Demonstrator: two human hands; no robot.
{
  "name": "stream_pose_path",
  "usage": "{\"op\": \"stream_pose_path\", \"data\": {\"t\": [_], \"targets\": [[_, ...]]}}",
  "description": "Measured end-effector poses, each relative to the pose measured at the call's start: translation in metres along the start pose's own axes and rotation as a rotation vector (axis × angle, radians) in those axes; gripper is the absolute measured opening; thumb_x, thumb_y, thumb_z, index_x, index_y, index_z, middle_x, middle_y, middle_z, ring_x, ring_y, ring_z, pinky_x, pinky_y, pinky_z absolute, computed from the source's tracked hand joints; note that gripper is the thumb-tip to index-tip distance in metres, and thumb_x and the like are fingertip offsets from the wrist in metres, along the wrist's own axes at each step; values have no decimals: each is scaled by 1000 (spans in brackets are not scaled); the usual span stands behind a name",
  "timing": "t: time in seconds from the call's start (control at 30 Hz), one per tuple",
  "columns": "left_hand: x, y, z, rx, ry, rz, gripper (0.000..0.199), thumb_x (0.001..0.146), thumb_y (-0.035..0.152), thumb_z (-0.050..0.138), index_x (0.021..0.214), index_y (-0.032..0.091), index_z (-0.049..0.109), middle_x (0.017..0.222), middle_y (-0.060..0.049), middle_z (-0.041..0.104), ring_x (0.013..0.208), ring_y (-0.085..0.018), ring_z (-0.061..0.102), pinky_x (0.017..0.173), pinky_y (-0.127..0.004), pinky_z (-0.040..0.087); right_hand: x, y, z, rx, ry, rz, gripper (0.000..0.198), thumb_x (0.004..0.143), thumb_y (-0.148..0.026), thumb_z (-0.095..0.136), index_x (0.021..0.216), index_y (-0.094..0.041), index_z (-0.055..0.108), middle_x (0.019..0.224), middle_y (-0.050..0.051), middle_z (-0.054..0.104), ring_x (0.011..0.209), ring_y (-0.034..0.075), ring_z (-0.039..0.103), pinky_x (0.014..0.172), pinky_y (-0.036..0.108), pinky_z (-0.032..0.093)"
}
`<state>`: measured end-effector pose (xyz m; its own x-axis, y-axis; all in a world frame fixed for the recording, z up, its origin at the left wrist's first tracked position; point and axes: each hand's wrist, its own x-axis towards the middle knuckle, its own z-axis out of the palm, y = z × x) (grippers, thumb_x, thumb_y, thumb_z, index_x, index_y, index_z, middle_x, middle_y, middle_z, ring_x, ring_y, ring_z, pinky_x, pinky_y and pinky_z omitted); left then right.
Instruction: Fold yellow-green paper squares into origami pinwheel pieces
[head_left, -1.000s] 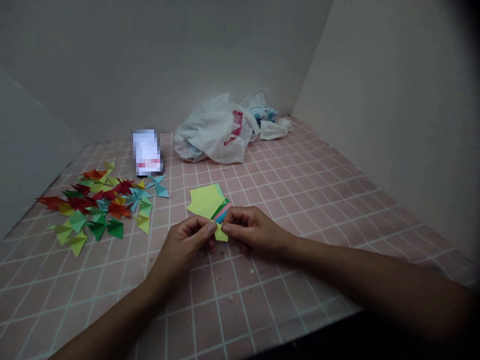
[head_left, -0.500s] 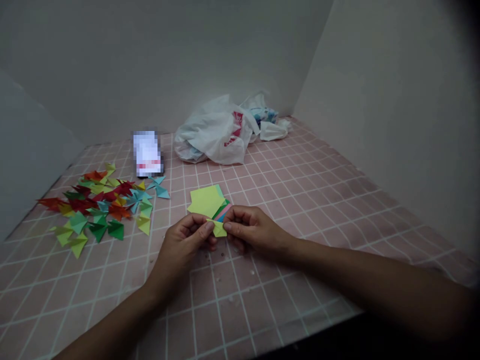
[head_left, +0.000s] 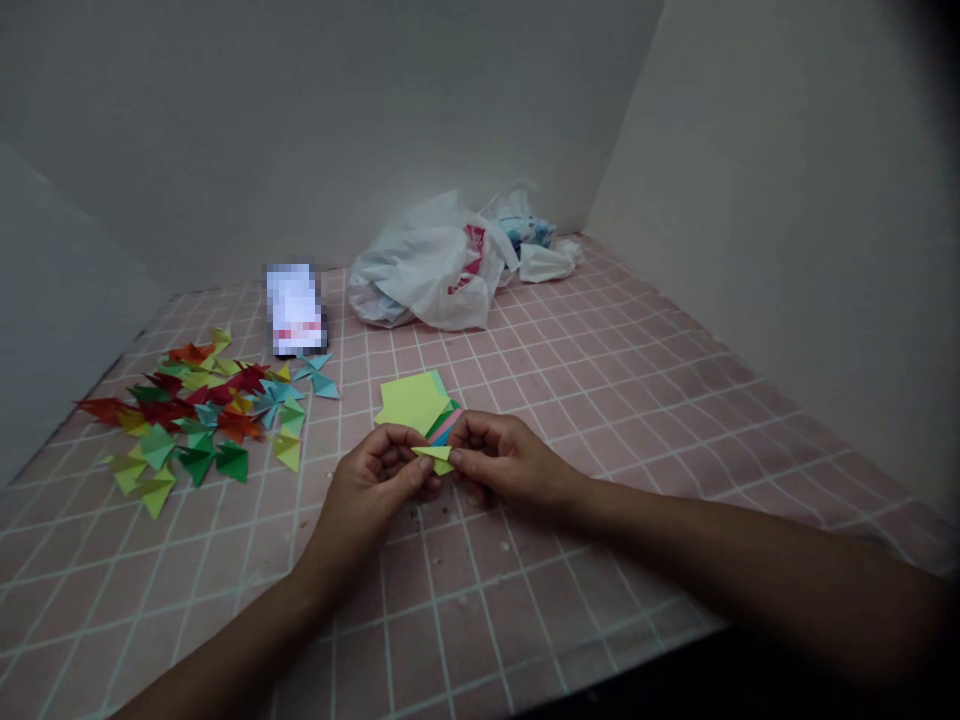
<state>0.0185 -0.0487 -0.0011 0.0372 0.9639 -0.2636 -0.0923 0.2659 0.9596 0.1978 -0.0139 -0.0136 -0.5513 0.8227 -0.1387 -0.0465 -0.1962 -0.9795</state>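
Note:
A small folded piece of yellow paper point(head_left: 435, 456) is pinched between my two hands, above the front of the table. My left hand point(head_left: 382, 470) grips its left side with thumb and fingers. On its right side, the thumb and fingers of my right hand point(head_left: 499, 455) are closed on it. Just behind the hands lies a stack of coloured paper sheets point(head_left: 412, 402), yellow-green on top, with green, pink and blue edges fanned out at the right. My right fingers partly cover that fan.
Many folded paper pieces point(head_left: 196, 458) in red, orange, yellow, green and blue lie in a pile at left. Behind them a phone point(head_left: 295, 308) stands with its screen lit. A white plastic bag point(head_left: 431, 265) and a tissue pack point(head_left: 531, 230) sit at the back on the checked tablecloth point(head_left: 615, 400).
The yellow paper has been turned or folded between my fingers and now shows a longer, narrow triangular flap on top. Both hands stay in nearly the same place.

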Motion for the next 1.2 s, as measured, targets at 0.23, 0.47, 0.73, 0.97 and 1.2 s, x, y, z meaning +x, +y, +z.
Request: {"op": "stream_pose_path", "data": {"t": [0.23, 0.47, 0.73, 0.97, 1.2], "targets": [[-3, 3, 0, 83, -10, 30, 18, 75, 29, 77, 80, 18, 63, 68, 2, 69, 62, -12, 66, 63, -24, 52, 0, 1, 2, 16, 29, -3, 9, 82, -18, 63, 83, -19, 53, 55, -7, 54, 42, 7, 48, 40, 18, 39], [-1, 1, -2, 59, 31, 32, 16, 73, 25, 78, 82, 18, 68, 69, 2, 70, 63, -11, 67, 64, -22, 52, 1, 2, 2, 45, 17, -21, 12, 82, -19, 64, 92, -20, 55, 62, -7, 56, 43, 7, 50, 39, 18, 40], [-2, 1, -5, 1, 24, 14, 12, 72, 24, 77, 80, 19, 68, 65, 4, 70, 60, -10, 67, 62, -19, 52, -3, 2, 0, -48, -7, -85, 8, 82, -17, 60, 90, -18, 61, 63, -5, 57, 45, 7, 50, 43, 18, 41], [-2, 0, -5, 10, 24, 53, 8, 74, 23, 75, 80, 19, 71, 65, 3, 71, 60, -10, 68, 62, -19, 52, -3, 2, 1, -28, -19, -81, 8, 83, -17, 59, 91, -18, 60, 62, -4, 57, 46, 8, 52, 44, 19, 42], [-3, 1, -4, 60, 30, 82, 6, 75, 23, 73, 79, 19, 71, 64, 3, 71, 61, -11, 67, 62, -19, 51, -3, 2, 0, -12, -26, -89, 9, 83, -17, 59, 91, -18, 62, 62, -4, 58, 47, 8, 52, 45, 20, 42]]}}
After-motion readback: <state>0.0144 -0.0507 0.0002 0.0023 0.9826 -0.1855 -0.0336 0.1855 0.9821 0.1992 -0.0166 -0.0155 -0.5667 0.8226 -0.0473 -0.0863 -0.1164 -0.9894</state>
